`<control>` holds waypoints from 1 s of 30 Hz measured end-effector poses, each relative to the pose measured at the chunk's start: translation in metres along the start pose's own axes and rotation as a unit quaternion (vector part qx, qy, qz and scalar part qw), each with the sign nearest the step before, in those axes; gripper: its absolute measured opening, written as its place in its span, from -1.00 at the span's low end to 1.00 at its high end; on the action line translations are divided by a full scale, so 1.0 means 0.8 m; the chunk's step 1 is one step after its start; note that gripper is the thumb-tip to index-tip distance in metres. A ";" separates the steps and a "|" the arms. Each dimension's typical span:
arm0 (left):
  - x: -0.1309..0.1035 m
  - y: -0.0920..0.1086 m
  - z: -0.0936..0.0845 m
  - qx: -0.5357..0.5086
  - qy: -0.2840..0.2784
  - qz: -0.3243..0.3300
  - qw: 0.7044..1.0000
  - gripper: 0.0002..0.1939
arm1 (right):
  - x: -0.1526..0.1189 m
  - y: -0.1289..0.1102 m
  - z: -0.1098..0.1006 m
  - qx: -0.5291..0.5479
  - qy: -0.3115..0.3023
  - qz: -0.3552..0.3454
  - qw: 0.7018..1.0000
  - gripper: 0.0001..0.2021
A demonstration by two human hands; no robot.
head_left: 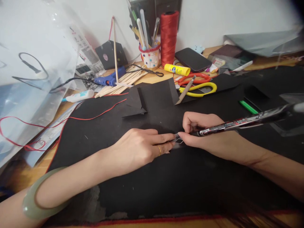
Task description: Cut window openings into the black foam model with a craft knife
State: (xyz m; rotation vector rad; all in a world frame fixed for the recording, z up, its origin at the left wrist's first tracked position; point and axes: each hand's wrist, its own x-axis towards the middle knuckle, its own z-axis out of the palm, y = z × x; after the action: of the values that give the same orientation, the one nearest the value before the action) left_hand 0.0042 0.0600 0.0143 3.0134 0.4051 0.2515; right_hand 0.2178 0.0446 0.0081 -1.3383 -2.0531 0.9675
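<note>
My right hand point(213, 134) is closed round a pen point(220, 127) with a dark patterned barrel, its tip end low near the black mat point(142, 186). The pen's point is hidden behind my thumb. From the left comes my left hand point(144, 144), a gold ring on one finger and its fingertips pressed together on a small clear piece point(178, 139) with a diamond-shaped outline. Most of that piece is covered by my fingers. Just beyond my hands lies a folded black paper form point(159, 95) with raised flaps.
Scissors point(199, 85), a yellow glue stick point(177, 69), a phone point(193, 59) and a red thread spool point(169, 38) stand or lie behind. Farther left are a pen cup point(150, 57), a blue glue gun point(110, 77) and wooden sticks point(125, 82). Red cord point(95, 117) trails across the left.
</note>
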 end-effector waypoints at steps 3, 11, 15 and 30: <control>0.002 0.000 -0.001 -0.010 -0.004 0.006 1.000 -0.71 | 0.000 0.001 -0.001 -0.004 0.004 -0.015 1.000 -0.82; 0.005 0.000 -0.005 -0.035 -0.029 0.002 0.999 -0.71 | -0.001 0.001 0.000 -0.044 0.039 -0.011 0.998 -0.78; 0.004 -0.001 -0.003 -0.039 -0.024 -0.001 0.999 -0.72 | 0.000 0.000 0.000 -0.056 0.045 -0.008 0.997 -0.79; 0.002 -0.002 -0.002 -0.055 -0.027 -0.009 0.998 -0.73 | 0.000 -0.002 -0.001 0.000 -0.017 0.010 1.000 -0.78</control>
State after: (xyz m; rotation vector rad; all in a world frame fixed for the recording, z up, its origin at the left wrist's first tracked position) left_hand 0.0053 0.0622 0.0162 2.9003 0.3990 0.1848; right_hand 0.2176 0.0447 0.0100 -1.3534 -2.0696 1.0051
